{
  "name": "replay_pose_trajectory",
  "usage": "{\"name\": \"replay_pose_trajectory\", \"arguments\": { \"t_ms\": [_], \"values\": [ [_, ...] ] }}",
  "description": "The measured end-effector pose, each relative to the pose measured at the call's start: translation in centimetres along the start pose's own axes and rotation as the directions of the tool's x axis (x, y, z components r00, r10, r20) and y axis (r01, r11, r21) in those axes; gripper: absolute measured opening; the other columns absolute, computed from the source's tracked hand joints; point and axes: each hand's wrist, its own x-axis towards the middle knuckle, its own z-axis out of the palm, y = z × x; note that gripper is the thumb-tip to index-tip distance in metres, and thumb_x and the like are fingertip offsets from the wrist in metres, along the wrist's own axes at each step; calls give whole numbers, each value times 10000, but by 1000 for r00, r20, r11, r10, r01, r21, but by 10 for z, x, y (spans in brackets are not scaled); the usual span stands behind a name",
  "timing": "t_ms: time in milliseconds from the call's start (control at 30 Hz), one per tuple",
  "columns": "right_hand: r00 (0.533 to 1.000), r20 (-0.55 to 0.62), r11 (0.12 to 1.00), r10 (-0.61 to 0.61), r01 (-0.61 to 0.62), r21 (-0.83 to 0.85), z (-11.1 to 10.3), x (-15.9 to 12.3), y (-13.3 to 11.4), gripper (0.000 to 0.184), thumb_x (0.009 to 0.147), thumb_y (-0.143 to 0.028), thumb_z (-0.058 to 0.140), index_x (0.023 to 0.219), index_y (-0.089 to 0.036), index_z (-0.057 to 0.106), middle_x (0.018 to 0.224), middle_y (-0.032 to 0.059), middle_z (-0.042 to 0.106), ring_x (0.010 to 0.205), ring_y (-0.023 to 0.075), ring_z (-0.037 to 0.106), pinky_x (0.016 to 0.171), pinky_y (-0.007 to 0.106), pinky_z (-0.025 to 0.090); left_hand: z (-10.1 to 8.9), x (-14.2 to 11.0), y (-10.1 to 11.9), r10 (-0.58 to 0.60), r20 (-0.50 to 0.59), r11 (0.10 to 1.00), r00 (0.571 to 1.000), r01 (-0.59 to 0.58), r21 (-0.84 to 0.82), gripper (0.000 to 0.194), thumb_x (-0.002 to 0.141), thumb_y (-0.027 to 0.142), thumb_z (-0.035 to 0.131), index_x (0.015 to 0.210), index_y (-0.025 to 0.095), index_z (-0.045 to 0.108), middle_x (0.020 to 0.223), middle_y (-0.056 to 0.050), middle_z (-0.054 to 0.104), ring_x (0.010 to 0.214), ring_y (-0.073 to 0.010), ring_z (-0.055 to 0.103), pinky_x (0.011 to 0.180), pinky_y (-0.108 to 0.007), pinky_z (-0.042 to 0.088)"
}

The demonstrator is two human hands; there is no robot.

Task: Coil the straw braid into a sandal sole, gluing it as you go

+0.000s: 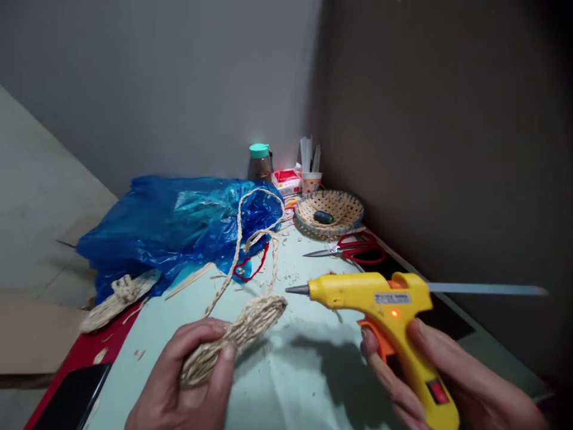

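Low in the head view, my left hand (188,376) is closed round a flat coil of braided straw cord (244,328), thumb in front and fingers behind. A loose length of the braid (239,233) loops up from the coil onto a blue plastic bag. My right hand (452,370) grips a yellow hot glue gun (371,292) by its handle, a finger at the orange trigger. Its small light glows orange, and a clear glue stick (487,289) sticks out of the back. The dark nozzle points left, close to the coil's far end. I cannot tell whether they touch.
The blue bag (179,221) covers the table's back left. Behind are a green-lidded jar (259,161), a paper cup (312,182) of glue sticks and a woven basket (344,209). Red-handled scissors (362,248) lie right; a straw bundle (120,298) and phone (74,394) lie left.
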Motion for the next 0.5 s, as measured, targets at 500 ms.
{"name": "replay_pose_trajectory", "arguments": {
  "t_ms": [500],
  "values": [
    [987, 60, 981, 152, -143, -128, -24, 31, -4, 591, 881, -655, 557, 629, -135, 684, 466, 1, 506, 338, 45, 405, 350, 142, 370, -1, 16, 13, -432, 208, 723, 878, 475, -501, 204, 709, 341, 775, 806, 201, 662, 831, -19, 621, 795, -178, 569, 673, -237, 458]
  ]
}}
